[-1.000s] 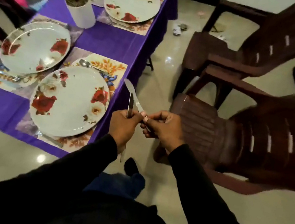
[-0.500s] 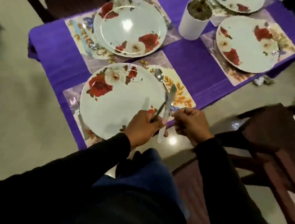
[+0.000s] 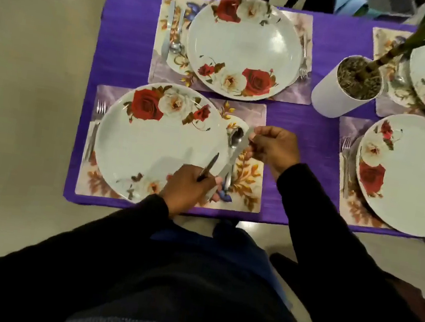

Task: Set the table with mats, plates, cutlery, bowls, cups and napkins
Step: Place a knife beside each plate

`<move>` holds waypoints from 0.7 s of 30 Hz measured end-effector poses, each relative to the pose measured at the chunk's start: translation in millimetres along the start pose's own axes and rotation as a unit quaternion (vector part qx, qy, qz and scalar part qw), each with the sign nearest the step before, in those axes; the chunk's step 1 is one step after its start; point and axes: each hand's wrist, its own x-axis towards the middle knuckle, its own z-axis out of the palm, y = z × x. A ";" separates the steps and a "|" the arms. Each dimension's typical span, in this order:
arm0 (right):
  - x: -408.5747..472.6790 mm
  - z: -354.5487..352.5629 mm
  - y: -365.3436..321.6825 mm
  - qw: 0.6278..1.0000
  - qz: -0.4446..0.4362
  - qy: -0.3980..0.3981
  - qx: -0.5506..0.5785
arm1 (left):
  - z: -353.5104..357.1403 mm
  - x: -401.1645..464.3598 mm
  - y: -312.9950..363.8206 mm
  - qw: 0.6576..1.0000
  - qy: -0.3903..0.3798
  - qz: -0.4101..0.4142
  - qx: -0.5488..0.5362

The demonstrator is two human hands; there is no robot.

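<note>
- Left hand (image 3: 189,183): held at the near edge of the table; fingers are curled round the handle of a dark knife (image 3: 209,166), whose blade points up and away over the near plate (image 3: 163,141). The lower end of a second, pale knife (image 3: 234,155) is also touched or pinched at this hand; which of the two cannot be told.
- Right hand (image 3: 273,147): raised just right of the near plate; the upper end of the pale knife is pinched between thumb and fingertips, the other fingers loosely curled.
- Pale knife: carried slantwise between both hands, above the spoon (image 3: 235,139) that lies on the near mat (image 3: 246,182), right of the plate.
- Near setting: a fork (image 3: 101,107) is laid on the mat's left side, partly hidden by the plate rim.
- Step in hand, as judged: cutlery placement; the pale knife is being set down beside the spoon.
- Next move, as judged: the knife needs to be lowered flat onto the mat, parallel to the spoon and clear of the plate rim, then released; the dark knife is to be kept for another setting.
- Right setting (image 3: 406,174): plate and fork seen; no knife made out.
- Far setting (image 3: 245,48): plate, knife, spoon and fork all laid.
- White plant pot (image 3: 344,86): stood on the purple cloth (image 3: 304,122) between the settings.
- Bowls, cups, napkins: none seen.
</note>
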 end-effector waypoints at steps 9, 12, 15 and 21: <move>36.0 -27.3 -4.8 0.991 -0.008 -0.086 -0.100 | 64.3 -10.2 -18.6 0.937 0.134 -0.170 -0.274; 44.1 -29.9 -7.8 0.988 -0.011 -0.093 -0.122 | 79.0 -2.5 -21.0 0.917 0.152 -0.211 -0.303; 53.9 -31.2 -11.2 0.985 -0.027 -0.083 -0.150 | 88.6 10.0 -20.1 0.909 0.159 -0.218 -0.318; 75.9 -19.6 -3.4 0.960 -0.032 -0.122 -0.250 | 104.4 18.0 -18.9 0.856 0.205 -0.274 -0.388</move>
